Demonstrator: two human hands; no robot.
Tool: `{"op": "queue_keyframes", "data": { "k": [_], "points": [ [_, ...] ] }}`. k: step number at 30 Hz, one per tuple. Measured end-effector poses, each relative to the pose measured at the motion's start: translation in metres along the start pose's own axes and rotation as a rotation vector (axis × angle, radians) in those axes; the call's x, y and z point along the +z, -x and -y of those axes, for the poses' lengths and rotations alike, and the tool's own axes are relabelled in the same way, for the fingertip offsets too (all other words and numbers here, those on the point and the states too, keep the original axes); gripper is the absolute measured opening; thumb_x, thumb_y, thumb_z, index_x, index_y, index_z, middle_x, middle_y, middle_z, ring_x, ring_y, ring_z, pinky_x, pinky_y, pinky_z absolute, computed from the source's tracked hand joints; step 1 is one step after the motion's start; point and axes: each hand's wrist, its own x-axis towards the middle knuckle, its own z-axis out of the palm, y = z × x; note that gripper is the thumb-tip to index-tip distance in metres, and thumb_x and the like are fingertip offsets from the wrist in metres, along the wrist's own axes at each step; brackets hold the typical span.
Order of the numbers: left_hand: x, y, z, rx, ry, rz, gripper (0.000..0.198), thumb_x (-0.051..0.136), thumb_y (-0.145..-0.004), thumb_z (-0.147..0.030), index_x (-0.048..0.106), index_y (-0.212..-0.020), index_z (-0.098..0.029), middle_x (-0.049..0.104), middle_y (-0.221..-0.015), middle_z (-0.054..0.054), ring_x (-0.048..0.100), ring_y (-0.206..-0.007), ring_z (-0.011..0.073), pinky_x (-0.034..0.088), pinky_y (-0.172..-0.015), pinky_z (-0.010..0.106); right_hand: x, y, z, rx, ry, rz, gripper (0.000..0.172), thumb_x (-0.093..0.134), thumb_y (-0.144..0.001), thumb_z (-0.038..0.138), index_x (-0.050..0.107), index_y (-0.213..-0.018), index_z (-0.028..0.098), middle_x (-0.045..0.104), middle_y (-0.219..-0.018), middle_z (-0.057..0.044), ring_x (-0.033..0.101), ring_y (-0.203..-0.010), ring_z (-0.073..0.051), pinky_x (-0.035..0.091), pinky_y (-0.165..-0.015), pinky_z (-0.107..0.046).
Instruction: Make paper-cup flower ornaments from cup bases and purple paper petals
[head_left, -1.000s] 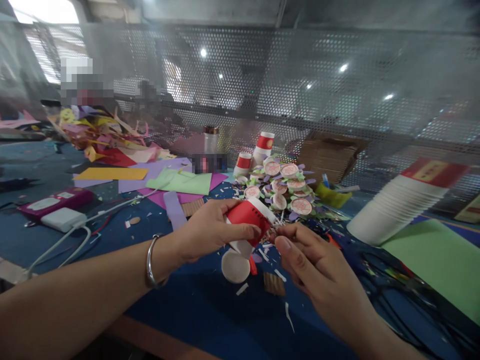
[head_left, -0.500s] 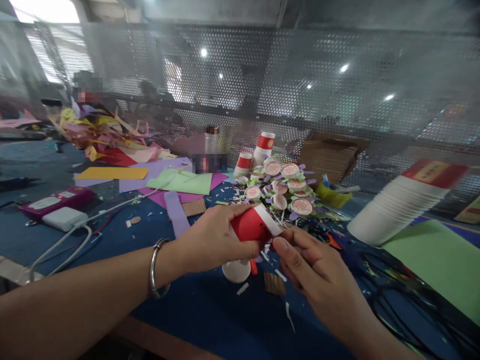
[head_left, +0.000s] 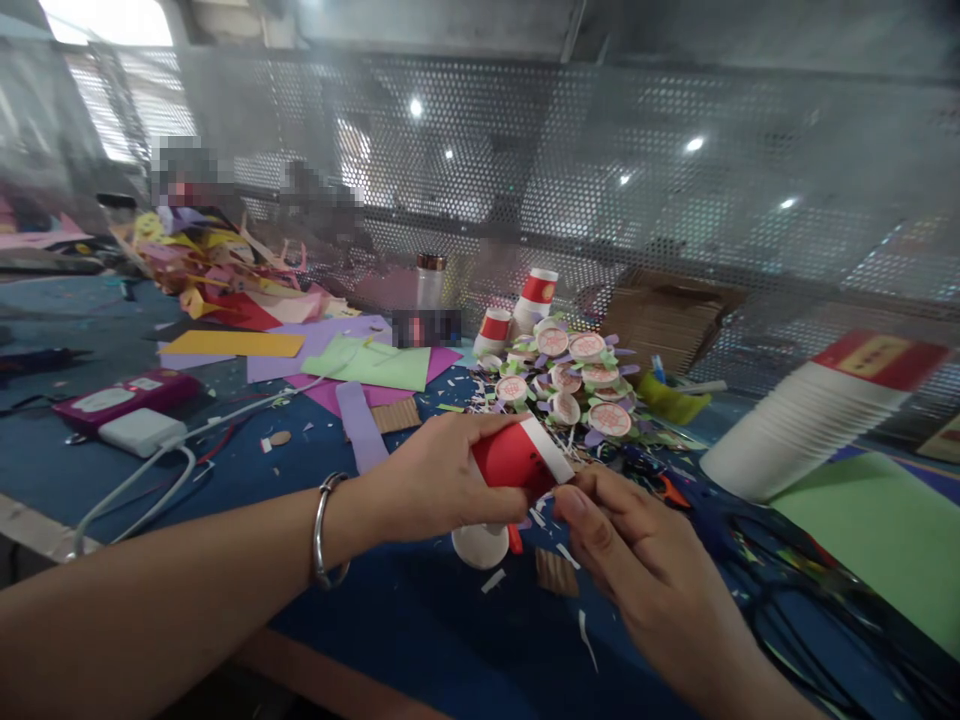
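Observation:
A red paper cup (head_left: 514, 457) with a white band lies tilted in my left hand (head_left: 435, 470), whose fingers and thumb are wrapped round its side. Small dark marks show on the red near the band. My right hand (head_left: 630, 545) is closed in a pinch at the lower end of the cup's white band. Whatever lies between its fingertips is hidden. Below my left hand a round white piece (head_left: 481, 546) rests on the blue table, beside a small red object (head_left: 514, 540). A brown corrugated cardboard scrap (head_left: 556, 572) and thin white paper strips lie near my right hand.
Behind the cup is a heap of round printed pieces (head_left: 564, 378) with green and purple tabs. A stack of paper cups (head_left: 799, 425) leans at right, near green paper (head_left: 885, 550) and black cables (head_left: 780, 610). Coloured sheets (head_left: 367, 360) and a white adapter (head_left: 142, 432) lie left.
The whole view has shifted slightly, so the table things appear a little further right and lower. Both hands keep nearly the same hold at the cup.

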Motion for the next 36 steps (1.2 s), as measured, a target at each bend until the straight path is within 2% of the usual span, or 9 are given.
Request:
{"op": "queue_keyframes", "data": {
  "k": [4,7,10,13,16,19,24,30,36],
  "points": [
    [0.003,0.001,0.001,0.045,-0.091,-0.075,0.028,0.069,-0.075,-0.026,0.068,-0.102,-0.019,0.064,-0.077,-0.002,0.052,-0.065,0.0113,0.040,-0.057,0.023,0.001,0.000,0.001,0.018,-0.043,-0.005,0.038,0.049,-0.097,0.056,0.052,-0.078,0.024,0.032,-0.056,0.007,0.030,-0.047,-0.011,0.026,-0.040,-0.023],
    [0.005,0.002,0.001,0.097,-0.204,-0.127,0.044,0.070,-0.075,-0.027,0.066,-0.118,-0.021,0.068,-0.083,-0.001,0.055,-0.067,0.0134,0.043,-0.060,0.025,0.002,0.001,0.003,0.012,-0.059,-0.014,0.037,0.051,-0.097,0.055,0.051,-0.077,0.024,0.029,-0.056,0.007,0.028,-0.047,-0.011,0.024,-0.040,-0.024],
    [0.007,0.002,0.002,0.144,-0.302,-0.197,0.067,0.073,-0.072,-0.028,0.057,-0.137,-0.023,0.073,-0.094,0.002,0.062,-0.073,0.0173,0.047,-0.067,0.028,0.003,0.003,0.005,-0.028,-0.022,-0.059,0.035,0.051,-0.097,0.054,0.053,-0.078,0.024,0.037,-0.058,0.005,0.029,-0.046,-0.011,0.022,-0.039,-0.024],
    [0.008,0.003,0.003,0.173,-0.350,-0.239,0.075,0.073,-0.073,-0.030,0.051,-0.145,-0.024,0.075,-0.108,0.005,0.068,-0.083,0.0210,0.050,-0.075,0.031,0.004,0.004,0.006,-0.060,0.021,-0.086,0.035,0.051,-0.097,0.053,0.057,-0.080,0.023,0.049,-0.064,0.002,0.037,-0.049,-0.011,0.024,-0.040,-0.024],
    [0.006,0.003,0.002,0.183,-0.410,-0.238,0.075,0.072,-0.075,-0.033,0.050,-0.146,-0.023,0.074,-0.115,0.007,0.069,-0.091,0.0232,0.050,-0.079,0.032,0.004,0.004,0.006,-0.086,0.070,-0.107,0.037,0.051,-0.097,0.053,0.057,-0.076,0.023,0.052,-0.066,0.001,0.045,-0.054,-0.013,0.029,-0.043,-0.025],
    [0.002,0.004,0.000,0.167,-0.457,-0.209,0.077,0.073,-0.074,-0.032,0.049,-0.146,-0.024,0.075,-0.113,0.006,0.070,-0.093,0.0246,0.050,-0.078,0.032,0.005,0.003,0.004,-0.101,0.104,-0.121,0.038,0.050,-0.098,0.052,0.055,-0.074,0.023,0.052,-0.066,0.001,0.048,-0.057,-0.014,0.031,-0.046,-0.026],
    [-0.002,0.004,-0.001,0.146,-0.532,-0.161,0.074,0.073,-0.074,-0.030,0.051,-0.144,-0.024,0.076,-0.109,0.006,0.071,-0.094,0.0265,0.050,-0.077,0.033,0.008,0.001,0.001,-0.094,0.077,-0.100,0.039,0.049,-0.099,0.052,0.053,-0.072,0.023,0.049,-0.061,0.002,0.044,-0.053,-0.014,0.032,-0.048,-0.026],
    [-0.002,0.003,0.001,0.201,-0.656,-0.167,0.077,0.070,-0.079,-0.032,0.043,-0.150,-0.016,0.068,-0.129,0.015,0.067,-0.112,0.0324,0.051,-0.093,0.041,0.011,0.003,0.002,-0.075,0.083,-0.115,0.040,0.049,-0.099,0.051,0.052,-0.071,0.023,0.048,-0.061,0.002,0.046,-0.055,-0.014,0.036,-0.052,-0.026],
    [-0.003,0.003,0.002,0.166,-0.741,-0.143,0.080,0.069,-0.082,-0.035,0.037,-0.153,-0.015,0.067,-0.132,0.016,0.066,-0.114,0.0345,0.051,-0.095,0.045,0.014,0.002,-0.002,0.004,0.012,-0.083,0.042,0.050,-0.097,0.057,0.050,-0.072,0.023,0.042,-0.060,0.004,0.034,-0.049,-0.012,0.026,-0.044,-0.026]
  ]
}}
